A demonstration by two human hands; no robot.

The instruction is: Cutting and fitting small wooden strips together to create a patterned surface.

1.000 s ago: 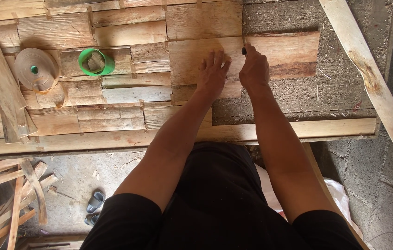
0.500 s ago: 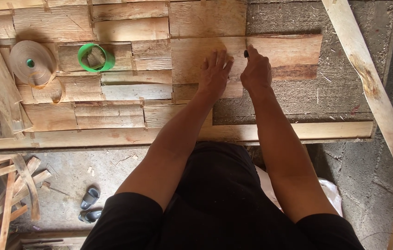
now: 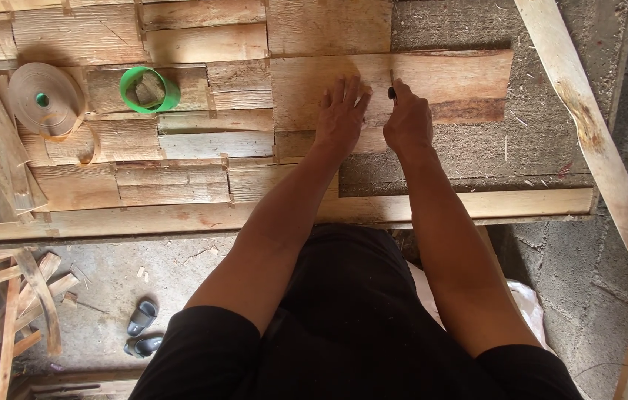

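Little has shifted in the last second: both hands sit on the same wide veneer sheet as before, and only the head looking down has drifted a touch, sliding the view sideways. That sheet lies flat on the counter, its left part over the patchwork of pale strips and its right part over the grey fibrous board.

With fingers spread, the left hand presses palm down on the sheet, grasping nothing. Just beside it, the right hand is clenched round a small dark tool, whose tip meets a thin line running across the sheet; whether it is a blade or a marker I cannot tell. So steady a pose suggests slow, careful work along that line, with the flat hand keeping the sheet from sliding.

Well apart on the left sit a green tape ring and a tan tape roll. Down on the floor lie a pair of sandals.
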